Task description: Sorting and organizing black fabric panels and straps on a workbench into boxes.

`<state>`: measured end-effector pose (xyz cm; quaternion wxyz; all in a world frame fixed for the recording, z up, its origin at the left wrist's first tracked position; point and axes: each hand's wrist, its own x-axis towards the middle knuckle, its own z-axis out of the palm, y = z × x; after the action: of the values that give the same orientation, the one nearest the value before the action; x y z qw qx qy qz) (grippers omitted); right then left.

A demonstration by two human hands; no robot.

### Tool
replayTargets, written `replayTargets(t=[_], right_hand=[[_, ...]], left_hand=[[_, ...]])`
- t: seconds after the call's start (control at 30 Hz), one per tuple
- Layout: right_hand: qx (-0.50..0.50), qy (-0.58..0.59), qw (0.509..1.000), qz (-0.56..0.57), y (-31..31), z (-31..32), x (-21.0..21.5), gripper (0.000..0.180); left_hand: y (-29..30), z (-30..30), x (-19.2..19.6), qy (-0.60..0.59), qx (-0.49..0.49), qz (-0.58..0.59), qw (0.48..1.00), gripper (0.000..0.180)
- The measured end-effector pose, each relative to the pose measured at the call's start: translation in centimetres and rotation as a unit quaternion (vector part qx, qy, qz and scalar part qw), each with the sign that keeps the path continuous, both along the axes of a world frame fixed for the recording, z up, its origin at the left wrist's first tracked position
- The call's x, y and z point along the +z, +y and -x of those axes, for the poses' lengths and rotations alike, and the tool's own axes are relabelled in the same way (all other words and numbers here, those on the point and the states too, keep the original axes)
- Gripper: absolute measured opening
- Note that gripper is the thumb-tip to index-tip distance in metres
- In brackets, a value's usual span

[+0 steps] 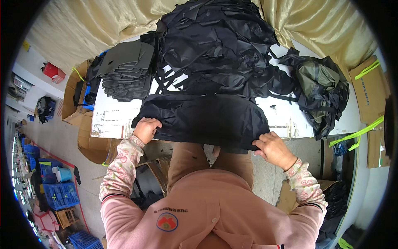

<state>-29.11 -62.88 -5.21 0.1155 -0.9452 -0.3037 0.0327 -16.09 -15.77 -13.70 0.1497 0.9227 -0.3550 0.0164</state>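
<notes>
Locate black fabric panel (pixel 207 118) just nearside of black fabric pile (pixel 215 45), long axis L–R. Gripped w/ L hand (pixel 146 130) by L end, nearside-L of pile; gripped w/ R hand (pixel 275 150) at near R corner, nearside-R of pile; spread betw. both, equally close.

Gold curtain (pixel 315 27), satiny, hanging in folds behind the bench (pixel 110 120). Off the bench's left end: open cardboard box (pixel 71 106), second carton (pixel 89 145) near it. Farther left, a red box (pixel 54 72). Floor (pixel 91 178) pale grey, crossed by a red line (pixel 83 216). Beyond the line: blue basket (pixel 61 196), light-blue tub (pixel 63 174) just beside it, wooden stool (pixel 68 217). Right side: brown cardboard (pixel 370 91), yellow-green strip (pixel 360 134) near it.
</notes>
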Motion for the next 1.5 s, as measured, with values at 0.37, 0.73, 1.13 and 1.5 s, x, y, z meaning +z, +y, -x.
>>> replayTargets(t=[0.37,0.73,1.13,1.5], right_hand=[[0.097,0.061,0.993,0.032,4.4,-1.7,-1.5,0.074],[0.108,0.144,0.983,0.025,5.1,-6.5,1.3,0.065],[0.011,0.346,0.741,-0.576,21.5,-14.9,0.1,0.025],[-0.009,0.388,0.752,-0.533,21.5,-13.7,-0.3,0.016]], left_hand=[[4.8,-1.6,1.6,0.13,0.045,0.097,0.986,0.018],[3.8,-1.0,7.0,-0.254,0.188,0.153,0.936,0.018],[-2.0,-5.1,14.8,-0.186,0.055,0.234,0.953,0.061],[11.0,-17.8,14.3,-0.037,0.276,-0.207,0.938,0.06]])
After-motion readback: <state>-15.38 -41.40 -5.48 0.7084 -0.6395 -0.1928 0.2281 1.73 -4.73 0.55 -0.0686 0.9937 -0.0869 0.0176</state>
